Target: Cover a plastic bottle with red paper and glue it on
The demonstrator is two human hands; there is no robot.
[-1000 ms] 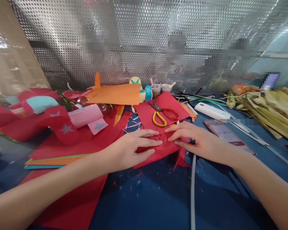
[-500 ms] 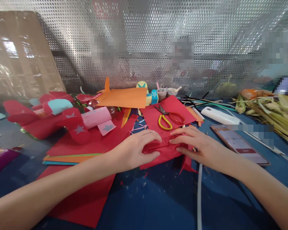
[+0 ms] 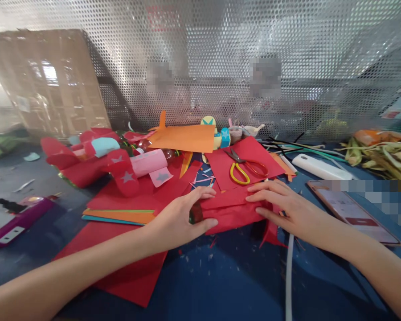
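Red paper (image 3: 232, 209) lies wrinkled and folded over between my hands at the front of the pile. A dark, glossy rounded end (image 3: 196, 213) shows at its left side; what it belongs to is mostly hidden. My left hand (image 3: 183, 218) curves round that left end, fingers over the top and thumb below. On the right edge, my right hand (image 3: 280, 205) presses the paper with bent fingers. Just behind lie scissors (image 3: 243, 167) with one yellow and one red handle loop, blades apart, on a flat red sheet (image 3: 220, 162).
Left stands a red paper plane model (image 3: 76, 167) with grey stars; an orange one (image 3: 183, 138) is behind. Coloured sheets (image 3: 120, 217) lie by my left forearm. A phone (image 3: 354, 214), a white-handled tool (image 3: 321, 167), a purple power strip (image 3: 23, 223) and dry husks (image 3: 381, 156) surround the work.
The view has swung left, so everything sits further right. The red paper now looks fuller and more rounded, and the dark end has come into sight by my left hand.
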